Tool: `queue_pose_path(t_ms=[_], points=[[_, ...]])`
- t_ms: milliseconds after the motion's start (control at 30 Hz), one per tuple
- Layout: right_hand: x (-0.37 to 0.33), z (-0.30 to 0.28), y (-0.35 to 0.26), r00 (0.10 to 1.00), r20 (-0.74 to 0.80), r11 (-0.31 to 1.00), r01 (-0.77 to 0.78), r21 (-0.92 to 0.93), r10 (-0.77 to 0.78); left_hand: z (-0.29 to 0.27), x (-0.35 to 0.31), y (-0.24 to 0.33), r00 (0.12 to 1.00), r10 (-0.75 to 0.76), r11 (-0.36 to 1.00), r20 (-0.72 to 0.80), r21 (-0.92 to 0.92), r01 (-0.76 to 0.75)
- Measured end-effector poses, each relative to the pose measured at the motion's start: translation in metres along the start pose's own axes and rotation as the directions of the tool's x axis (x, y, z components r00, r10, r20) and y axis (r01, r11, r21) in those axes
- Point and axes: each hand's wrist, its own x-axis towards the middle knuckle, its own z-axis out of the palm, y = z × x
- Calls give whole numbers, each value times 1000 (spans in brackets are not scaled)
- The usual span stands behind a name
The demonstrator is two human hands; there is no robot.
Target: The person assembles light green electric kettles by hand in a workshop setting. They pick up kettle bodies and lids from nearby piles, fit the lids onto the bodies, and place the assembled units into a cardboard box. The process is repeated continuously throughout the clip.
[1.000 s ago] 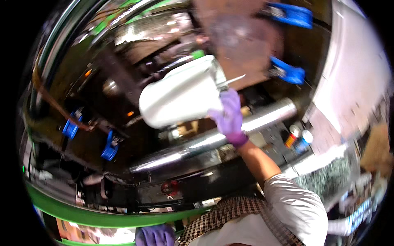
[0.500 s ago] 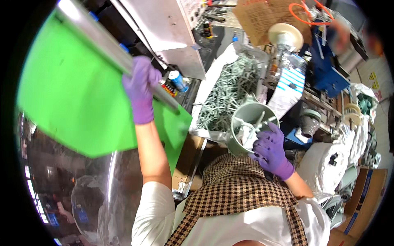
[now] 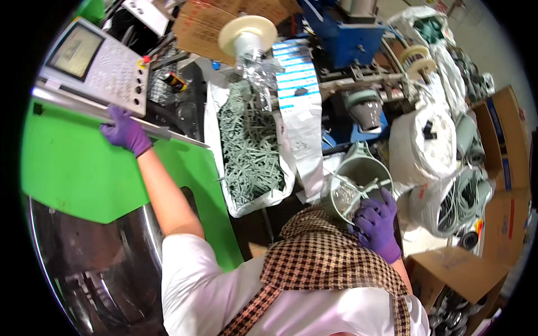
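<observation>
My left hand (image 3: 128, 131), in a purple glove, is on the metal rail along the upper edge of a green machine cover (image 3: 84, 162). Its fingers bend over the rail, with the thumb against the green face. In a matching glove, my right hand (image 3: 376, 225) grips the near right rim of a grey-green bucket (image 3: 374, 168) close to my checked apron. Inside the bucket lie pale sprue-like sticks and clear scraps, partly hidden by the fingers. A white-lined bin (image 3: 287, 190) full of thin grey-green plastic pieces (image 3: 249, 151) stands between the hands.
Beyond the rail is a control panel (image 3: 103, 67) with a screen and buttons. A cream spool (image 3: 246, 28) and a blue-striped sheet (image 3: 297, 84) lie past the bin. White sacks (image 3: 423, 145) and cardboard boxes (image 3: 465, 269) crowd the right side.
The green cover has swung down from its tilted, raised position, my left hand moving with its rail. My view has turned right. My right hand stays on the bucket.
</observation>
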Motion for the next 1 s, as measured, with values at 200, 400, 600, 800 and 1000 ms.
queue_pose_path(t_ms=[200, 400, 600, 800, 1000], points=[[39, 31, -17, 997, 4, 997, 72, 36, -72, 9, -27, 61, 839, 507, 530, 199, 696, -485], [45, 71, -63, 979, 27, 976, 205, -77, -203, -23, -271, 130, 411, 0, 937, 912, 143, -318], [4, 65, 16, 986, 126, 972, 81, 219, -110, -40, -328, 211, -66, -114, 970, 991, 96, -224], [88, 51, 72, 957, 258, 657, -111, 746, -131, -25, -363, 234, -39, 367, 918, 929, -368, -148], [-87, 33, 236, 628, -435, 753, -427, 501, 645, -75, -246, 191, 191, 43, 861, 981, 61, -506]])
